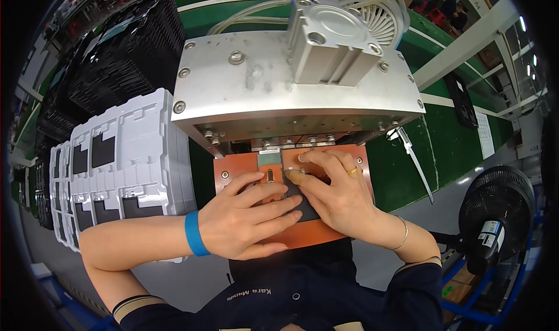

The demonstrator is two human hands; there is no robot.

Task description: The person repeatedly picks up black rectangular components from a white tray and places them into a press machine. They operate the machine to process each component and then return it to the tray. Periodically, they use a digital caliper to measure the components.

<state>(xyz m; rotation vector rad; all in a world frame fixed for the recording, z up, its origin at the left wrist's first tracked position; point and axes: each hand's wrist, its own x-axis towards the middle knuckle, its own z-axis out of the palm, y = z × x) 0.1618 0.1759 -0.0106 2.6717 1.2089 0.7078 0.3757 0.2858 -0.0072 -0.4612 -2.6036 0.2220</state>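
Note:
An orange fixture plate (317, 233) lies in front of the metal press, and a thin dark grey sheet (295, 210) rests on it. My left hand (247, 217) is laid over the plate's left part, fingers spread, fingertips touching the sheet. From the right, my right hand (338, 194) reaches in with bent fingers. Its thumb, which has a yellowish cover on the tip, presses at the sheet's edge. The index fingertip touches down just beyond, and a gap shows between the two. A small grey-green block (269, 158) sits at the plate's far edge.
The steel press (233, 92), topped by an air cylinder (335, 42), overhangs the plate. White trays (140, 156) and black tray stacks (125, 57) stand left. On the green table (402, 176) right lies a caliper (414, 159). A black fan (495, 214) stands near right.

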